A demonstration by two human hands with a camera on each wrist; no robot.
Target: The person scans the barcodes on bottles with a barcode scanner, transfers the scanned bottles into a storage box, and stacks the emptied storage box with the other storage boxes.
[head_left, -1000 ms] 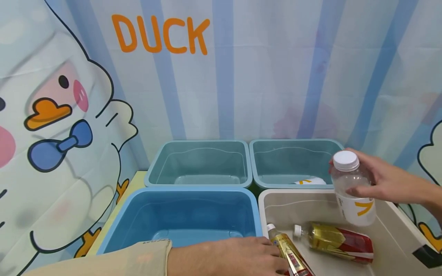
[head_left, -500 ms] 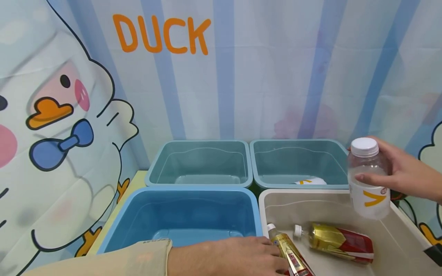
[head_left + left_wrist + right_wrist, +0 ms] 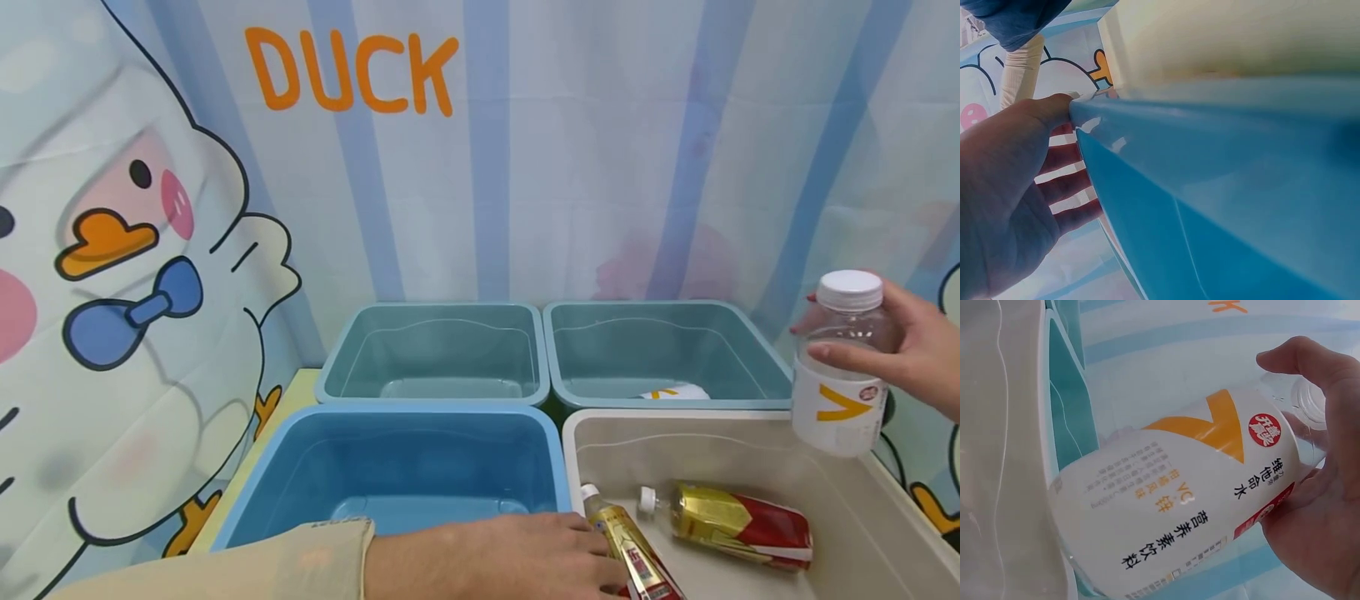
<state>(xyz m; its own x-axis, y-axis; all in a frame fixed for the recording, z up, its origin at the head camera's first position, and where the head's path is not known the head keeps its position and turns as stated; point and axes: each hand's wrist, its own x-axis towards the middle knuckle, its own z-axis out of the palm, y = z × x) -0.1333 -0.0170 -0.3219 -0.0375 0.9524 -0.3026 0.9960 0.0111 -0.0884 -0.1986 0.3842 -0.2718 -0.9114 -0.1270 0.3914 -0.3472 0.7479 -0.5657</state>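
My right hand (image 3: 911, 350) grips a clear plastic bottle (image 3: 838, 404) by its upper part. The bottle has a white cap and a white label with a yellow mark, and it is upright above the right side of the beige bin (image 3: 675, 429). Its label (image 3: 1179, 481) fills much of the right wrist view. My left hand (image 3: 517, 554) lies over the side between the blue bin (image 3: 420, 411) and the beige bin. In the left wrist view its fingers (image 3: 1069, 187) are extended and spread beside the blue wall, with the thumb near the rim.
Two bottles with gold and red labels lie in the beige bin, one (image 3: 738, 529) on the right and another (image 3: 630, 542) beside my left fingers. Behind stand two teal bins (image 3: 431, 307); the right one (image 3: 645, 308) holds a white-labelled item (image 3: 678, 392). A duck-print curtain (image 3: 570, 167) hangs behind.
My right hand has carried the white-capped bottle right and upward, from over the beige bin's interior to its right side. The left hand has stayed where it was.
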